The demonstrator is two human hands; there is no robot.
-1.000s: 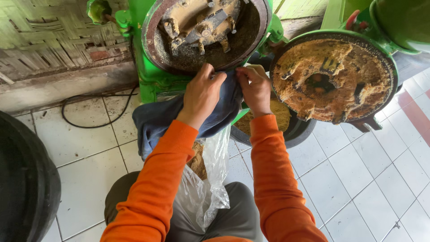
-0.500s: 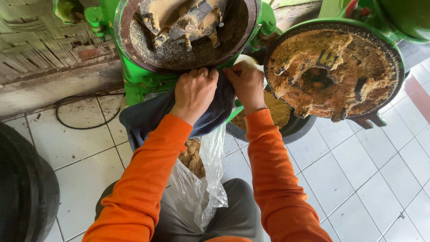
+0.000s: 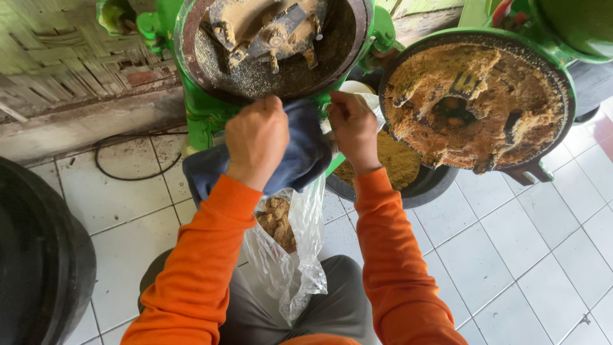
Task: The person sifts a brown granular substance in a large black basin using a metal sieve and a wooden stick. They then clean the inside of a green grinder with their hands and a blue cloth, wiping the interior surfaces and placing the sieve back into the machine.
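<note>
Left hand (image 3: 257,137): clenched on a fold of the blue cloth (image 3: 300,153), knuckles up, just under the lower rim of the grinder drum (image 3: 274,45).
Right hand (image 3: 353,128): fist closed beside the left, pinching the top edge of the bag (image 3: 290,255) together with the cloth's right end; which of the two it holds tighter cannot be told.
Cloth: a dark blue sleeve hanging from the drum's outlet, bunched between both fists, its loose end trailing left over the floor tiles (image 3: 511,255).
Bag: clear plastic, hanging below the hands between the knees, a brown clump of ground meal in its upper part.
What changed: over the last second both hands have shifted slightly left and drawn closer under the drum rim; the grip itself is the same, and the bag hangs as it did.
What that means: by the look of it, the mouth of the bag is being gathered around the cloth spout, so the filling step is in hand rather than finished.
Drum: open, green-framed, its blades and screen caked with tan powder.
Lid (image 3: 476,102): swung open to the right, thickly coated with meal.
Basin (image 3: 396,172): dark, on the floor under the lid, holding more powder.
Left edge: a black tub (image 3: 38,255) and a cable (image 3: 128,166) on the tiles.
</note>
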